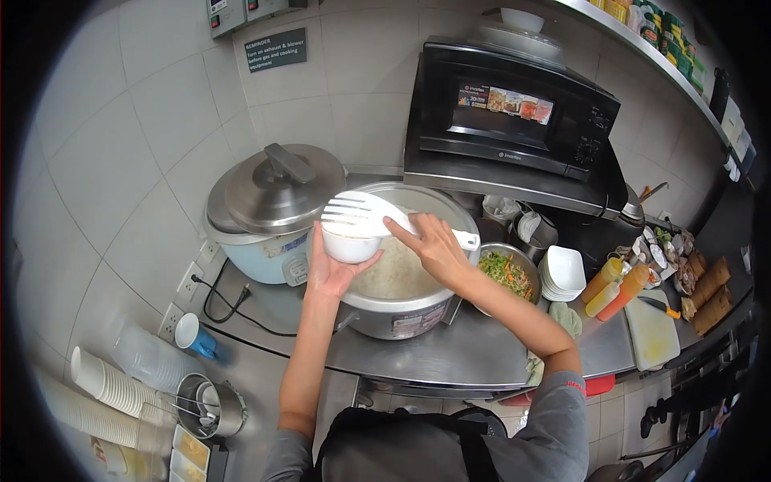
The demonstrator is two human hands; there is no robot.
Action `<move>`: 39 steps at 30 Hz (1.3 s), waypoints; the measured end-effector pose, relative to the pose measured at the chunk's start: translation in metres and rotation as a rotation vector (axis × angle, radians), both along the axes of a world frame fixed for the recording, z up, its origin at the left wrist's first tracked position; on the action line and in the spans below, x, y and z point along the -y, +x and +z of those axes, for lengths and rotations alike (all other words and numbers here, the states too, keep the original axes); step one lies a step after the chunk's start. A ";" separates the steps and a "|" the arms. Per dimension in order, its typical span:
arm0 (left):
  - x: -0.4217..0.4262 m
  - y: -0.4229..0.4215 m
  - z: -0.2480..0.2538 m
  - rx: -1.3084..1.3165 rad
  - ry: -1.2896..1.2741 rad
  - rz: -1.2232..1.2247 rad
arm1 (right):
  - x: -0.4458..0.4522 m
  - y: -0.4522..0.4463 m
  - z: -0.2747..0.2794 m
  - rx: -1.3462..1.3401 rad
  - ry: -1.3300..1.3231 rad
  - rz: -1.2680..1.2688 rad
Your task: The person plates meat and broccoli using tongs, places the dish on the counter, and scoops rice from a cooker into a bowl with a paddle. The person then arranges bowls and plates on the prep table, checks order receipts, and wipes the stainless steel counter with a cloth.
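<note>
Left hand (328, 271): cupped beneath a small white bowl (351, 250), my thumb on one side and my fingers on the other, holding it up.
Right hand (436, 247): wrapped around the handle of a white slotted paddle (361, 210), one finger stretched along it.
Paddle head: laid across the mouth of the bowl, so I cannot tell how full the bowl is.
Bowl's place: above the left part of a wide metal pot (389, 321), which stands open in front of me.
Pot contents: white rice (397, 277), spread across the inside.
Lidded cooker (265, 259): pale blue, just left of the pot, a metal lid (281, 191) on top; its contents are hidden.
Salad bowl (536, 277): metal, right of the pot, holding shredded vegetables (506, 271) in green and orange.
Square dishes (565, 269): white, stacked beside the salad bowl on the steel counter (401, 357).
Squeeze bottles (622, 296): yellow, pale yellow and orange, grouped past the dishes.
Blue mug (197, 334): at my left, tipped over.
Small metal pot (233, 414): nearer me on the left, utensils inside.
White cups (112, 386): nested in a leaning stack by the left wall.
Divided tray (190, 456): white, yellowish food in its compartments.
</note>
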State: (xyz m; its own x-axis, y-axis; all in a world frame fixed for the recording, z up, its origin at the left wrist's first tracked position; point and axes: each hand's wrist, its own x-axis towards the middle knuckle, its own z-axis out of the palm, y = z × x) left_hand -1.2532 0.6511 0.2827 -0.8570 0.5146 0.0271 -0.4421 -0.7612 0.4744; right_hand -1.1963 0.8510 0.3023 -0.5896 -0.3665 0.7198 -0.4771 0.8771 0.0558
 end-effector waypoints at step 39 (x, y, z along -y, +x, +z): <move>-0.001 -0.024 -0.020 -0.117 -0.035 0.158 | 0.004 0.020 0.011 0.276 -0.482 0.201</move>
State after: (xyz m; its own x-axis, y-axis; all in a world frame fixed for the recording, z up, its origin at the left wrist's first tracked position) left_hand -1.2771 0.6517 0.2626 -0.9190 0.3767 0.1161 -0.2588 -0.7988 0.5431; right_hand -1.1765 0.8471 0.3136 -0.7314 -0.1601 0.6629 -0.5770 0.6634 -0.4763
